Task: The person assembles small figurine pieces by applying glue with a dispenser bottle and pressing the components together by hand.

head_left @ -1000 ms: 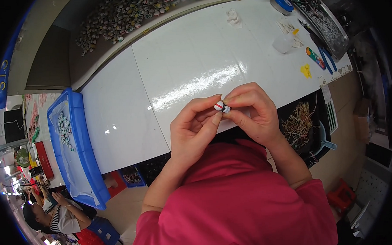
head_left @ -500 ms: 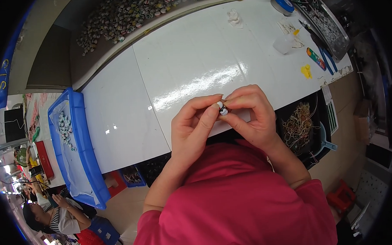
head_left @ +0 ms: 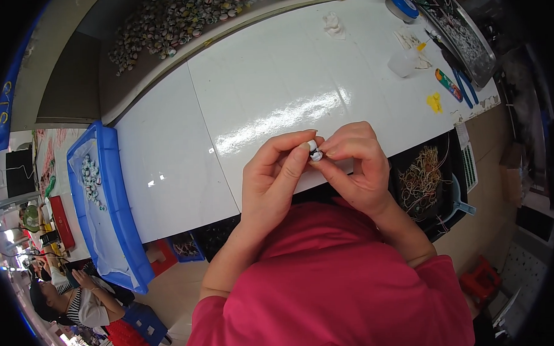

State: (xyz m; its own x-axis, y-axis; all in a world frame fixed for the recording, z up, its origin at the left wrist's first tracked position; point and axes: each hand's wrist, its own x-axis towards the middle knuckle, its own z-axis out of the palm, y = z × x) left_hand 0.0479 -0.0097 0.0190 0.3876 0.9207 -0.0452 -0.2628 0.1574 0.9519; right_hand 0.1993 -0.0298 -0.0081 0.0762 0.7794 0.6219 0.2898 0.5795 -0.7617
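Between my two hands, over the near edge of the white table, is a small white-and-black rounded part (head_left: 314,150); its exact kind is too small to make out. My left hand (head_left: 277,170) pinches it between thumb and forefinger from the left. From the right, the thumb and fingertips of my right hand (head_left: 359,164) close against its other side. The fingertips cover much of the part.
A blue tray (head_left: 122,196) holding small rounded parts stands at left. Many similar parts (head_left: 180,24) fill a shelf at the back. At right lie pliers (head_left: 467,88), a utility knife (head_left: 448,83) and a tape roll (head_left: 402,7). A black bin holds tangled wires (head_left: 422,180).
The small part has turned slightly between my fingers, showing more of its white side. My right fingers have shifted a little; both hands stay in the same place.
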